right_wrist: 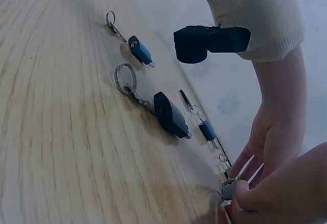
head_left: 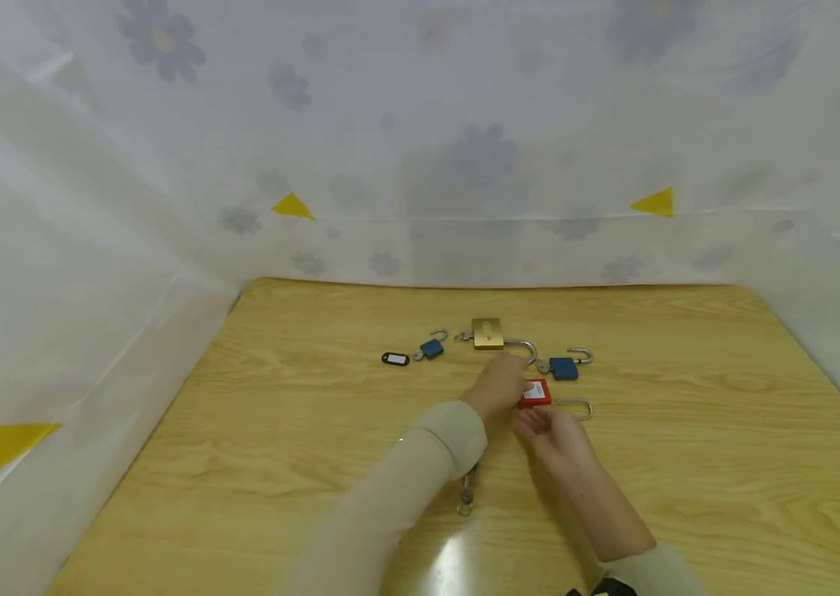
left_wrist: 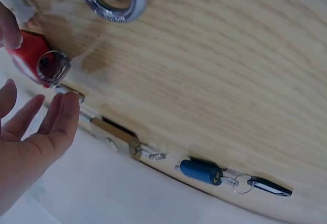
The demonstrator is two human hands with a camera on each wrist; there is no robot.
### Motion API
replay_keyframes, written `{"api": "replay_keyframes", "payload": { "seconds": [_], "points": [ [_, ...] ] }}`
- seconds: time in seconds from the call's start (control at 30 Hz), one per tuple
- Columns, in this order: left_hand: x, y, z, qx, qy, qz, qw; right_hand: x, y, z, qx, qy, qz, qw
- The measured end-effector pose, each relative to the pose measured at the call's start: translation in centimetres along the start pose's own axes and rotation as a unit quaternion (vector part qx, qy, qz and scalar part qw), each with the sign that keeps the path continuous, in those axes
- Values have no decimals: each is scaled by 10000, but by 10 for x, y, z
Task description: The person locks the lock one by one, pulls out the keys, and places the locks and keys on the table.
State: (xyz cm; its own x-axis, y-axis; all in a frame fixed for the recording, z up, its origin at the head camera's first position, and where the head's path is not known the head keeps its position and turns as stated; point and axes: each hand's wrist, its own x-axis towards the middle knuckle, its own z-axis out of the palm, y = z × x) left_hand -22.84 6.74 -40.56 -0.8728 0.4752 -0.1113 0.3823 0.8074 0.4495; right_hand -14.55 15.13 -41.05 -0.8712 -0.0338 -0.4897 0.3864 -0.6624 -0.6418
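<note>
A red padlock point(head_left: 535, 392) with a white label lies between my hands, its shackle point(head_left: 582, 409) pointing right. My right hand point(head_left: 559, 439) holds it from the near side, and a finger rests on the red body point(left_wrist: 31, 51) in the left wrist view. Over its far side reaches my left hand point(head_left: 500, 385); in the left wrist view these fingers point(left_wrist: 62, 121) are loosely extended beside it. A key ring point(left_wrist: 53, 68) hangs at the padlock's end. Beyond them lies a brass padlock point(head_left: 487, 334) with an open shackle and a key.
Blue padlocks with open shackles lie to the left point(head_left: 431, 348) and right point(head_left: 564, 369), each with a key. A black tag point(head_left: 395, 359) adjoins the left one. Dark padlock point(right_wrist: 171, 115) and its keys are partly under my left arm. Large steel shackle point(left_wrist: 115, 1) nearby. Patterned sheeting encloses the table point(head_left: 688, 463).
</note>
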Motion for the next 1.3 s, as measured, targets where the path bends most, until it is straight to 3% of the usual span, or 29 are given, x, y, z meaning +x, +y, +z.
{"api": "replay_keyframes", "payload": {
  "seconds": [0.17,0.37,0.5,0.57,0.6,0.63,0.67,0.7,0.73,0.8,0.83,0.87,0.9,0.93,1.07,1.17,1.3],
  "points": [
    [6,2,7,805,-121,-170,9965,4,3,2,74,-9,29,10000],
    [5,-2,7,894,52,-102,9959,19,4,-2,164,-26,143,9998],
    [5,-7,6,385,147,62,9991,74,15,-44,510,-424,186,9976],
    [6,-9,6,87,160,57,9998,111,24,-74,748,-838,163,9935],
    [7,-10,5,-27,155,16,9999,115,25,-78,737,-869,155,9934],
    [14,-18,15,-136,374,133,9991,111,24,-74,622,-819,124,9946],
    [15,-20,16,-301,366,90,9988,94,19,-58,347,-510,89,9981],
    [36,-34,39,-308,515,97,9982,79,16,-47,219,-401,38,9989],
    [36,-36,39,-485,509,65,9975,64,12,-36,56,-331,-40,9994],
    [35,-38,39,-908,491,40,9947,20,1,-2,-490,258,-142,9984],
    [33,-40,40,-1218,488,1,9914,9,-1,5,-638,374,-230,9970],
    [25,-35,30,-1538,262,-238,9875,4,-2,6,-737,432,-324,9958],
    [23,-36,29,-1811,224,-313,9827,2,-1,5,-845,512,-381,9944],
    [0,-24,6,-2211,31,-463,9742,2,-1,3,-946,550,-464,9929],
    [-12,-25,1,-3109,-313,-716,9472,-4,0,0,-1210,695,-747,9874],
    [-24,-20,-4,-3721,-546,-846,9227,-13,-1,0,-1490,790,-891,9817],
    [-44,-13,-12,-4789,-673,-1242,8664,-25,-4,1,-2080,741,-963,9706]
  ]
}}
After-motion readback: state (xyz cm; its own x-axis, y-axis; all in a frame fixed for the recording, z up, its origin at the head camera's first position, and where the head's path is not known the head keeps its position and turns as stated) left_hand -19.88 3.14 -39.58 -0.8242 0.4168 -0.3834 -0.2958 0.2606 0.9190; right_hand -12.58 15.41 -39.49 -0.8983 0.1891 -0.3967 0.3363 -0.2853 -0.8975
